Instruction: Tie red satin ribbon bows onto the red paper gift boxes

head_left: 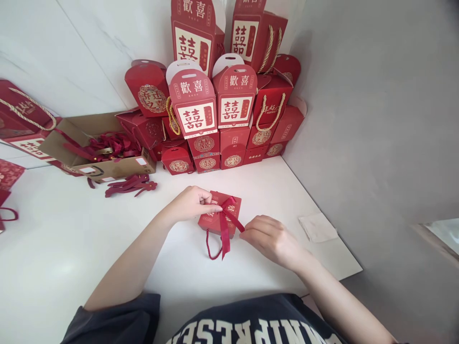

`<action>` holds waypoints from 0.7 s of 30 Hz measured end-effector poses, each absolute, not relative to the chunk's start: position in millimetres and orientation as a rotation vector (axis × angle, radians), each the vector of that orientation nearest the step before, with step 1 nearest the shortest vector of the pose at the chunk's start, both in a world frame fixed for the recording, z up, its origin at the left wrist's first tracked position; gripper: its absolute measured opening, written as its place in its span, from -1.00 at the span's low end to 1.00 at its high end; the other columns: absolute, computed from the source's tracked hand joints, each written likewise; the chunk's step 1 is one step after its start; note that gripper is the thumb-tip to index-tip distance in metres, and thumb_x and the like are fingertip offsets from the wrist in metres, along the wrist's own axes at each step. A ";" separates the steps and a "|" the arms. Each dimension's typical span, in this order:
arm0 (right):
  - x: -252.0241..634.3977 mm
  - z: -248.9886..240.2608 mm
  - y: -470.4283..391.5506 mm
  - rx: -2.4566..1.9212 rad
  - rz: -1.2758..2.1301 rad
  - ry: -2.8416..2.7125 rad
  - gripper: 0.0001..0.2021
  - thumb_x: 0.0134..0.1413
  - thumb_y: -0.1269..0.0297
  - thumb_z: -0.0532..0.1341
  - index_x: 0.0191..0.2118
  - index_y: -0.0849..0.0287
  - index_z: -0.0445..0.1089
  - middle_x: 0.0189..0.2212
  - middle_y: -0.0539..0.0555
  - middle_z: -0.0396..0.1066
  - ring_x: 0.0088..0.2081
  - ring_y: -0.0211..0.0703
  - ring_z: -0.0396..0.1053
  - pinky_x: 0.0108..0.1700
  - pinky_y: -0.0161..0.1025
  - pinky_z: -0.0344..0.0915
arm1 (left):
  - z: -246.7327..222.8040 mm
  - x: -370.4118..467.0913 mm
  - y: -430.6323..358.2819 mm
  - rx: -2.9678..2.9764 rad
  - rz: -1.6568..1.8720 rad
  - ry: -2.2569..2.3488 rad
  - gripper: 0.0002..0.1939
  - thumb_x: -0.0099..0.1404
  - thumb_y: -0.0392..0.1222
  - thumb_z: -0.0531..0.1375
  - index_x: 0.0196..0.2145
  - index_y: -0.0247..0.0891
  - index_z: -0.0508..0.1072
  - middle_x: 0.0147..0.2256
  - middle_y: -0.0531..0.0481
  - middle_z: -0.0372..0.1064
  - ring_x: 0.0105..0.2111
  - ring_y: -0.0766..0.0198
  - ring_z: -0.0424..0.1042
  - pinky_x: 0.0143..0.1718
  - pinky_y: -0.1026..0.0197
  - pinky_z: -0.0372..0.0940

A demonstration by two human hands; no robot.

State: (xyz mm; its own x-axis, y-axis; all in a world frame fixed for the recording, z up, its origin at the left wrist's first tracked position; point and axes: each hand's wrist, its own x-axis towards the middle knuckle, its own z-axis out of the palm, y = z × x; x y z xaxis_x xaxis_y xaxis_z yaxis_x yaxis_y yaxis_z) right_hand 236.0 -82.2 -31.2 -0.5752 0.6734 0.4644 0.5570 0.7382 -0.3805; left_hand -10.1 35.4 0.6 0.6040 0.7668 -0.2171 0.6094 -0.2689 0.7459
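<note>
A small red gift box (209,223) with pale printed characters sits on the white table in front of me. Across its top runs a dark red ribbon (224,234), tied at the middle, with one tail hanging down the near side. My left hand (196,203) reaches in from the left, its thumb and fingers pinched on the ribbon by the knot. At the lower right, my right hand (268,236) pinches the end of the other tail, which is drawn out taut. A twisted red cord handle (211,253) loops out from the box's near side onto the table.
Stacked red gift boxes (234,105) stand against the back wall. Left of them, a cardboard box (118,168) holds dark red ribbons, with a ribbon bundle (131,185) lying before it. A folded white cloth or tissue (318,227) lies near the grey right wall.
</note>
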 end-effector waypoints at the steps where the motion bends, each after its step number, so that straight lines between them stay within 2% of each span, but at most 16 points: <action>1: 233.0 -31.9 -83.1 -0.922 0.245 -2.381 -0.81 0.26 0.50 0.07 -0.19 0.19 0.42 -0.34 0.12 0.47 -0.31 -0.12 0.37 -0.25 -0.15 0.33 | 1.8 -9.3 33.8 2.012 0.231 1.109 -0.42 0.12 0.19 0.24 -0.62 -0.26 0.01 -0.62 0.17 -0.06 -0.58 0.44 -0.07 -0.55 0.33 -0.09; 5: 222.8 -25.2 -82.6 -0.888 0.299 -2.505 -0.77 0.27 0.49 0.04 -0.25 0.21 0.44 -0.36 0.12 0.47 -0.33 -0.12 0.37 -0.27 -0.15 0.32 | 5.9 -4.0 26.1 2.208 0.217 1.265 -0.39 0.10 0.33 0.18 -0.64 -0.26 0.11 -0.67 0.14 0.04 -0.60 0.40 -0.01 -0.56 0.29 -0.11; 10: 228.9 11.3 -65.2 -0.732 0.877 -2.385 -0.93 0.22 0.30 0.20 -0.21 0.11 0.43 -0.35 0.01 0.51 -0.32 -0.20 0.43 -0.22 -0.22 0.35 | 11.2 1.9 18.8 2.363 0.152 1.361 -0.39 0.05 0.44 0.15 -0.60 -0.24 0.35 -0.65 0.09 0.24 -0.59 0.33 0.16 -0.54 0.26 -0.08; 13: 232.5 14.1 -39.7 -0.881 0.837 -2.022 -0.90 0.24 0.30 0.17 -0.16 0.10 0.40 -0.22 0.08 0.48 -0.16 -0.15 0.42 -0.04 -0.14 0.34 | 17.1 2.9 15.5 2.331 0.152 1.340 -0.46 0.06 0.41 0.16 -0.42 -0.16 0.52 -0.58 0.08 0.37 -0.55 0.29 0.26 -0.50 0.27 -0.02; 16: 228.4 -7.3 -15.0 -0.970 0.814 -1.932 -0.82 0.18 0.29 0.23 -0.09 0.08 0.38 -0.01 0.13 0.38 0.07 -0.06 0.31 0.15 0.02 0.22 | 22.3 3.6 12.3 2.348 0.150 1.384 -0.48 0.04 0.39 0.19 -0.40 -0.15 0.54 -0.56 0.06 0.39 -0.55 0.27 0.27 -0.50 0.26 -0.03; 19: 221.5 -30.3 -4.0 -0.973 0.939 -1.920 -0.93 0.18 0.28 0.23 -0.22 0.10 0.39 0.07 0.14 0.32 0.14 -0.06 0.26 0.18 0.05 0.21 | 25.0 4.6 9.8 2.392 0.140 1.405 -0.52 0.07 0.35 0.20 -0.42 -0.14 0.51 -0.56 0.06 0.39 -0.57 0.27 0.26 -0.50 0.26 -0.05; 21: 218.7 -37.4 -3.7 -0.962 0.997 -1.903 -0.92 0.18 0.25 0.22 -0.31 0.12 0.37 0.08 0.14 0.31 0.14 -0.07 0.26 0.16 0.04 0.22 | 25.4 4.8 8.6 2.421 0.154 1.401 -0.56 0.09 0.31 0.21 -0.40 -0.13 0.51 -0.55 0.06 0.40 -0.55 0.26 0.28 -0.50 0.26 -0.05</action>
State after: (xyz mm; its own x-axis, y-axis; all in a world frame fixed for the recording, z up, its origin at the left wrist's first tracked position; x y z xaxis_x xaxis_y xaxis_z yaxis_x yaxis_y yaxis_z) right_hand 218.7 -3.7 -37.4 -0.4207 0.8637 0.2777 0.2630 0.4090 -0.8738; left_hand 4.8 8.6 25.4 0.5083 0.8580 -0.0744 0.8211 -0.4568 0.3422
